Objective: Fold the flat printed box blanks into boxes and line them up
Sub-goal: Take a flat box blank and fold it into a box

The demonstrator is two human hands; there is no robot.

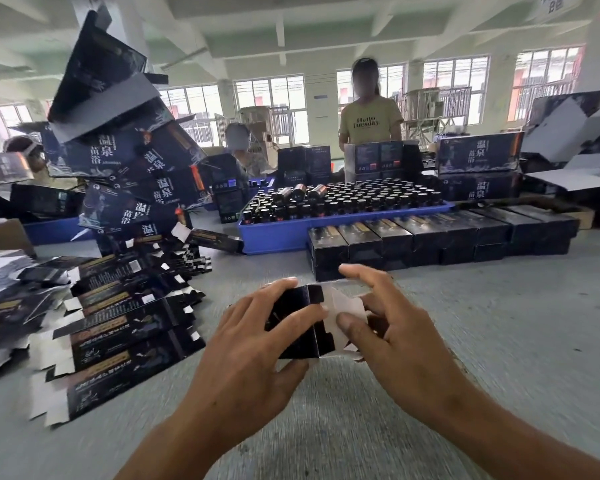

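A dark printed box with white end flaps is held over the grey table, its open end toward me. My left hand grips its dark body from the left. My right hand has thumb and fingers curled round the white flaps at the right end. To the left lies a fanned pile of flat dark box blanks. A row of folded dark boxes is lined up behind my hands, running to the right.
A blue tray full of dark bottles stands behind the row. Larger printed cartons are stacked high at the left, with more at the back right. A person in a yellow shirt stands across the table.
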